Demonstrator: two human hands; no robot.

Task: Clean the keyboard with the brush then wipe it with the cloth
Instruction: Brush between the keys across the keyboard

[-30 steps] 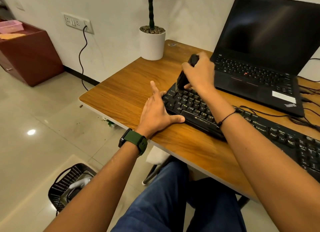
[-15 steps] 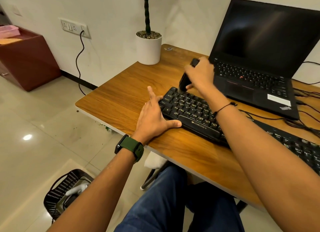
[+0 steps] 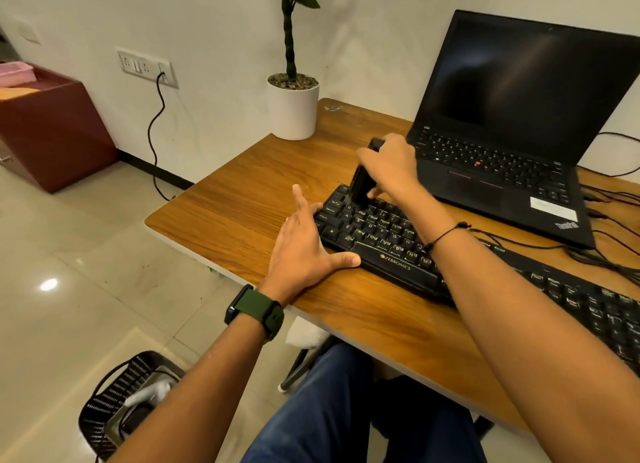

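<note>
A black keyboard (image 3: 384,241) lies across the wooden desk (image 3: 249,199), running from the middle to the right edge. My right hand (image 3: 391,168) grips a black brush (image 3: 361,184) upright, its bristles down on the top-left keys. My left hand (image 3: 304,248) lies flat on the desk against the keyboard's left end, fingers straight, thumb along the front edge. No cloth can be picked out on the desk.
An open black laptop (image 3: 512,123) stands behind the keyboard, cables (image 3: 609,251) trailing on the right. A white plant pot (image 3: 292,111) sits at the desk's back left corner. A black basket (image 3: 117,397) stands on the floor by my knee.
The brush has come down and towards me from the keyboard's top edge onto the top-left keys. My left hand stays put against the keyboard's end.
</note>
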